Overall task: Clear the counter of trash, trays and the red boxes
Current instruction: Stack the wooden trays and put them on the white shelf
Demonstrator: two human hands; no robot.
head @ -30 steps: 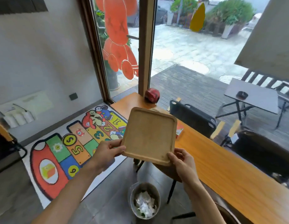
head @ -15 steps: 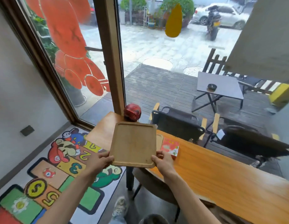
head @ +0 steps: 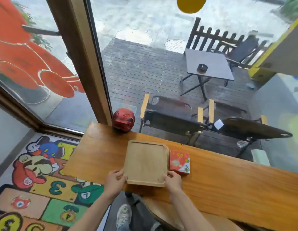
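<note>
Tray point(head: 145, 162): wooden, empty, on the counter point(head: 228, 180), near edge at the counter's front.
Left hand point(head: 115, 182): fingers curled round the near-left corner.
Right hand point(head: 173, 180): fingers pinching the near-right corner.
Red box point(head: 179, 162): just beside the tray's right edge.
Technique: keep it level; clear the box.

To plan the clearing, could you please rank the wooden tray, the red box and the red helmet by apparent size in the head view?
1. wooden tray
2. red helmet and red box: too alike to rank, and the helmet sits farther away.
</note>
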